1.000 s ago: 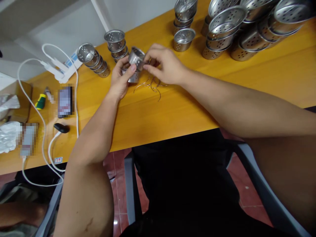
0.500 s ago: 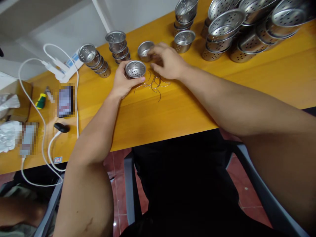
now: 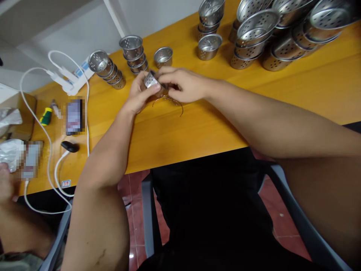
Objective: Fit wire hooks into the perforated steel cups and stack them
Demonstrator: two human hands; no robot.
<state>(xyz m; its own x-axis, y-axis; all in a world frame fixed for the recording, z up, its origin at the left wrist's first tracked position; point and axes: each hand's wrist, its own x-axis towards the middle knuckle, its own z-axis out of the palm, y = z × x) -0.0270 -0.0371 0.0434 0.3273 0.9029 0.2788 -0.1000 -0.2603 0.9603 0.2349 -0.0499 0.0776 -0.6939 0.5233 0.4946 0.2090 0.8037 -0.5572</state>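
Our left hand has its thumb and fingers closed around a cup, tipped over just above the desk, left of centre and toward the far side. Our right hand comes at that cup from the right, fingers curled and thumb tucked in below them; whether it pinches anything we cannot tell, since the fingertips are partly hidden. The cup is shiny metal pierced with holes, so we judge it light and stiff, unlikely to break but perhaps prone to dent if squeezed hard. Its smooth wall may slide under a dry thumb, though the holes should lend our skin a little bite. We would take it by the outer wall, thumb on the near side and fingers on the far side, a little below the rim, and leave the opening free. The rim might feel sharp, so we would not press on its edge. Near and below the hands lie thin, curved wires; they look springy and easily bent, and we would pinch one by its middle. Beyond the hands a loose cup stands upright, near the middle stack, and it should lift easily by its rim.
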